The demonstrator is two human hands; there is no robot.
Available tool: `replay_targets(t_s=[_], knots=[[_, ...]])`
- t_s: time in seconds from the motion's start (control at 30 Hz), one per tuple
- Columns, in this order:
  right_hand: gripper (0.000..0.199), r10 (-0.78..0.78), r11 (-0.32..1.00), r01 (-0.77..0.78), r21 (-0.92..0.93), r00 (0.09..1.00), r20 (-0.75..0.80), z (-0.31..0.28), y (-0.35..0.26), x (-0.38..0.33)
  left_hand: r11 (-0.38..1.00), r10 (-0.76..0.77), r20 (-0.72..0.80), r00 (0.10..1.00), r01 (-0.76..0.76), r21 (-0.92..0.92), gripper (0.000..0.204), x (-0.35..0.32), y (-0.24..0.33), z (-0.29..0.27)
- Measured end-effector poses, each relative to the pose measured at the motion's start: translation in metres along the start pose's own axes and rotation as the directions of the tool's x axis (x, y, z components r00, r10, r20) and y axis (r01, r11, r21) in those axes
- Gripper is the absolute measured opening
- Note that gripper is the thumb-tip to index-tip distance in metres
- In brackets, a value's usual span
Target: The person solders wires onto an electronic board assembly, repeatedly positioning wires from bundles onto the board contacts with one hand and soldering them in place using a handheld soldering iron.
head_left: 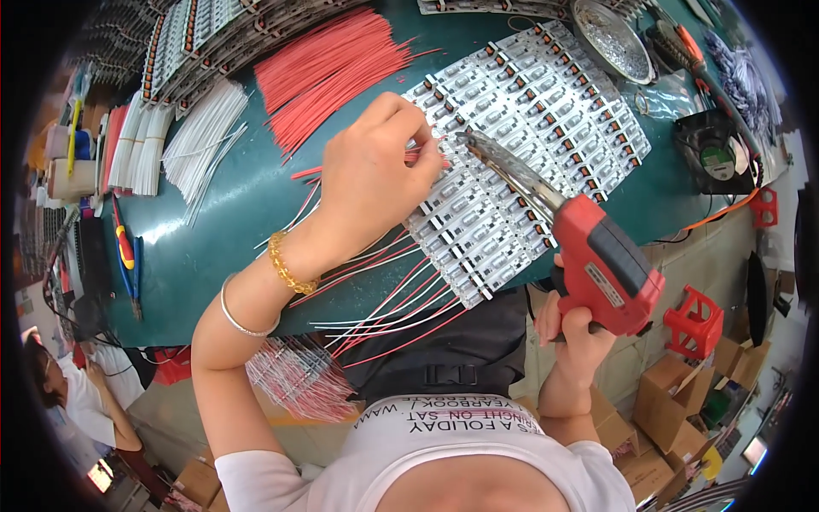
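Observation:
My left hand [375,175] pinches a thin red wire [414,156] against the near edge of a sheet of small white circuit boards [520,136] lying on the green bench top [230,205]. My right hand [576,337] grips a red pistol-shaped soldering gun [601,264]. Its long metal tip [503,166] points up and left and ends just right of my left fingers. Red and white wires [384,294] soldered to the boards trail toward me over the bench edge.
A bundle of loose red wires [328,68] and white wires [200,136] lies at the back left, beside stacked board strips [205,43]. A metal dish [610,38] and a small fan [712,154] sit at the right. Cardboard boxes [674,401] and a seated person [72,397] are below.

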State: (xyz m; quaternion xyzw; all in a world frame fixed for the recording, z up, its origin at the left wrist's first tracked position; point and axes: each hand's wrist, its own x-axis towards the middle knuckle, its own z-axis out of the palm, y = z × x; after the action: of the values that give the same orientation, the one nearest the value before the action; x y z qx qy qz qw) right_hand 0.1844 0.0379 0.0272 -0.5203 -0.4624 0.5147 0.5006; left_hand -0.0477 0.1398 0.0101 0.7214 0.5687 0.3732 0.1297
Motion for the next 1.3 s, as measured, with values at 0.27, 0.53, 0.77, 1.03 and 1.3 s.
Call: replay_targets(t_s=[0.27,0.53,0.77,1.03,1.3], knots=[[0.032,0.150,0.987,-0.151,0.045,0.988,0.032,0.004,-0.009,0.005,1.000,-0.014,0.003,1.000,0.015,-0.017,0.008,0.000,0.000,-0.002],[0.074,0.017,0.994,-0.019,-0.104,1.000,-0.023,0.011,-0.008,-0.010,1.000,-0.005,-0.030,1.000,0.005,-0.014,0.005,-0.001,-0.001,0.001],[0.074,-0.044,0.997,0.043,-0.067,0.999,-0.007,0.005,-0.003,-0.007,1.000,0.012,-0.018,1.000,-0.012,-0.009,0.005,0.000,0.000,0.000],[0.079,-0.086,0.995,0.084,-0.057,0.996,-0.032,-0.007,0.000,-0.008,0.987,0.030,0.083,0.996,-0.017,-0.161,0.007,0.003,0.008,-0.016],[0.084,-0.039,0.998,0.039,-0.040,0.999,-0.009,-0.011,-0.009,-0.007,0.982,0.035,0.093,0.995,-0.017,-0.188,0.010,-0.001,0.007,-0.006]])
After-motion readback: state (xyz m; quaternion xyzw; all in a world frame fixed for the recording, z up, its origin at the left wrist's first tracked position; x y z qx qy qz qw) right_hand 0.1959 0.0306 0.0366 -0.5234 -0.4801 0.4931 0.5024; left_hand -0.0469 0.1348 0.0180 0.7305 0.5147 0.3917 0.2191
